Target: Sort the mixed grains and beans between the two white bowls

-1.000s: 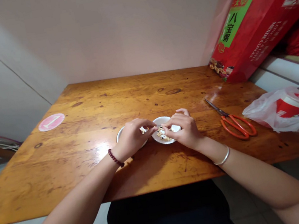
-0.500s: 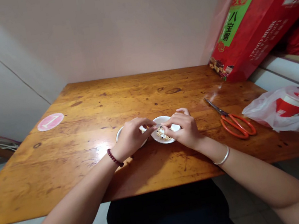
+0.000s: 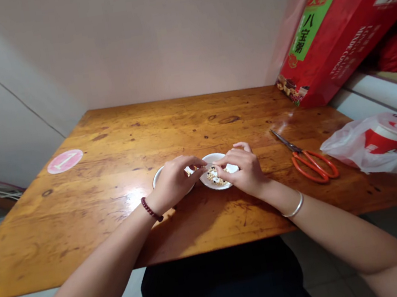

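Note:
My left hand point(image 3: 177, 178) hovers over the left white bowl point(image 3: 155, 178), thumb and forefinger pinched together, and covers most of that bowl. Small pale pieces show in it past my fingers. My right hand point(image 3: 244, 167) is pinched too, over the right-hand white bowl point(image 3: 212, 158). Inside that bowl lie many small cream and black bead-like pieces point(image 3: 214, 178). The two pinches almost meet above the gap between the bowls. What is between the fingers is too small to make out.
Orange-handled scissors point(image 3: 312, 165) lie right of the bowls. Beyond them are a red-and-white lidded cup point(image 3: 390, 135) with a straw, in a plastic bag point(image 3: 342, 142). A tall red box point(image 3: 339, 33) stands at the back right. A pink round sticker point(image 3: 65, 161) marks the wooden table's left side.
Both hands stay pinched over the bowls in nearly the same pose. The whole view has shifted very slightly.

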`<state>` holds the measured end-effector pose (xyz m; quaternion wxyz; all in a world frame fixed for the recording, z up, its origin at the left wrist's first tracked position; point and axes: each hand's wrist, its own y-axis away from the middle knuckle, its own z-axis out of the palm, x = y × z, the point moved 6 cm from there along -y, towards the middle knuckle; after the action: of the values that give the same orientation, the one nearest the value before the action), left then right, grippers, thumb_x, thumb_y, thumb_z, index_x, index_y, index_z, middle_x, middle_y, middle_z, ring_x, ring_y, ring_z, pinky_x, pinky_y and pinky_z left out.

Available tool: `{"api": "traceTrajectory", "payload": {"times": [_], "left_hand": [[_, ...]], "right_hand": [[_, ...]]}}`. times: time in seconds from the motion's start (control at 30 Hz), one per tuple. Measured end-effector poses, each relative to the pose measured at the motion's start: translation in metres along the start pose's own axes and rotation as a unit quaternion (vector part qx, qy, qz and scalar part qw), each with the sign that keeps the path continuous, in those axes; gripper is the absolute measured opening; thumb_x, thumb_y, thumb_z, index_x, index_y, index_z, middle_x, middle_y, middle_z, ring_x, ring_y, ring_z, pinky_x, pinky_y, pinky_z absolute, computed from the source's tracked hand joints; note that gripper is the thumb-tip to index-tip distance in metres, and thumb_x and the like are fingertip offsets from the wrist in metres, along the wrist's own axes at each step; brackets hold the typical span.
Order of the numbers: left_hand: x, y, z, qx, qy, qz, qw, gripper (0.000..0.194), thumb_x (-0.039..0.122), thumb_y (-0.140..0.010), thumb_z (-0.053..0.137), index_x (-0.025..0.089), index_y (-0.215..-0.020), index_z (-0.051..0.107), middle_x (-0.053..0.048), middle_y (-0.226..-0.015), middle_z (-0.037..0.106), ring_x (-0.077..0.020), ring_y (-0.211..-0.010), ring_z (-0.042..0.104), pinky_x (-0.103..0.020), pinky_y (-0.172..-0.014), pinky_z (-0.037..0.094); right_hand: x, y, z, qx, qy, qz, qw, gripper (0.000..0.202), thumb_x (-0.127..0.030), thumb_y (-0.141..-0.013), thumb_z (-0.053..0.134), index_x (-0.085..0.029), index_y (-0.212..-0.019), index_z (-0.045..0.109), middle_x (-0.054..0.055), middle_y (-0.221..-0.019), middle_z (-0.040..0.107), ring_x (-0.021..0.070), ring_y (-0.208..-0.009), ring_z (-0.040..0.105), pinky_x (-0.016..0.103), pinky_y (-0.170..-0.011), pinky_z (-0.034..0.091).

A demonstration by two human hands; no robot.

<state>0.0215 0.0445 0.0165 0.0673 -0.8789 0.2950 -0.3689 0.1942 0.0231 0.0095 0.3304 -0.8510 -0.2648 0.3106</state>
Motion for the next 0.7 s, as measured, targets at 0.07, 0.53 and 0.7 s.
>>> {"api": "traceTrajectory", "payload": {"times": [0.07, 0.53, 0.7], "left_hand": [[-0.0004, -0.0001, 0.0005, -0.004, 0.000, -0.001, 1.000, 0.017, 0.033, -0.091, 0.064, 0.022, -0.098, 0.074, -0.001, -0.091, 0.075, -0.0118, -0.077, 0.066, -0.020, -0.066, 0.051], [-0.0004, -0.0011, 0.0005, -0.004, -0.023, 0.009, 1.000, 0.018, 0.035, -0.092, 0.064, 0.023, -0.099, 0.075, 0.000, -0.092, 0.076, -0.0114, -0.073, 0.066, -0.021, -0.067, 0.051], [-0.0005, -0.0007, 0.0006, -0.004, -0.019, 0.009, 1.000, 0.018, 0.036, -0.093, 0.063, 0.023, -0.099, 0.075, 0.000, -0.092, 0.076, -0.0110, -0.071, 0.066, -0.021, -0.066, 0.050]], "right_hand": [[-0.0013, 0.0000, -0.0007, 0.002, 0.001, -0.009, 1.000, 0.013, -0.024, -0.086, 0.064, -0.026, -0.075, 0.070, -0.005, -0.067, 0.072, 0.0140, -0.064, 0.064, 0.039, -0.096, 0.038], [-0.0072, 0.0007, -0.0043, 0.035, 0.035, -0.076, 0.996, 0.009, -0.019, -0.086, 0.067, -0.023, -0.080, 0.071, -0.004, -0.070, 0.073, 0.0120, -0.063, 0.063, 0.036, -0.093, 0.038], [-0.0095, 0.0006, -0.0048, 0.029, 0.043, -0.085, 0.995, 0.008, -0.020, -0.088, 0.067, -0.023, -0.081, 0.071, -0.004, -0.072, 0.074, 0.0123, -0.064, 0.064, 0.037, -0.095, 0.036]]}}
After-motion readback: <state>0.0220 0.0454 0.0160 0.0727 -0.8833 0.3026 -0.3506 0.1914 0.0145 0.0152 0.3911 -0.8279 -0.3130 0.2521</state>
